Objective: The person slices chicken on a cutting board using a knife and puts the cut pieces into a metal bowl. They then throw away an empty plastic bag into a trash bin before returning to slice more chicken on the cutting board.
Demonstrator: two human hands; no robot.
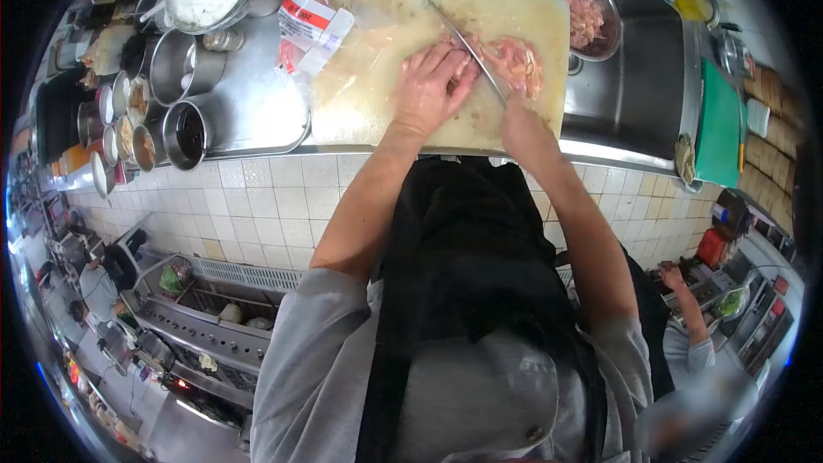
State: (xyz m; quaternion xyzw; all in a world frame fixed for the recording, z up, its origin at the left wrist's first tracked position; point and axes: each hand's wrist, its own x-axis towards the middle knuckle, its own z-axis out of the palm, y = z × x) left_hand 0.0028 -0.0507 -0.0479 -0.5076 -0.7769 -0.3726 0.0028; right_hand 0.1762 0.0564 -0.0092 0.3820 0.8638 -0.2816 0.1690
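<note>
Because the left hand point(433, 86) lies with bent fingers over part of the raw meat point(514, 64), it seems to steady that part beside the blade; whether the fingers pinch it, I cannot tell. The right hand point(527, 133) is closed around the handle of the knife point(467, 47), whose blade slants toward the upper left, probably for control close to the fingers. The loose meat lies right of the blade on the cutting board point(369, 120), near the metal bowl point(614, 34) at upper right, a placement that seems to keep both within easy reach.
</note>
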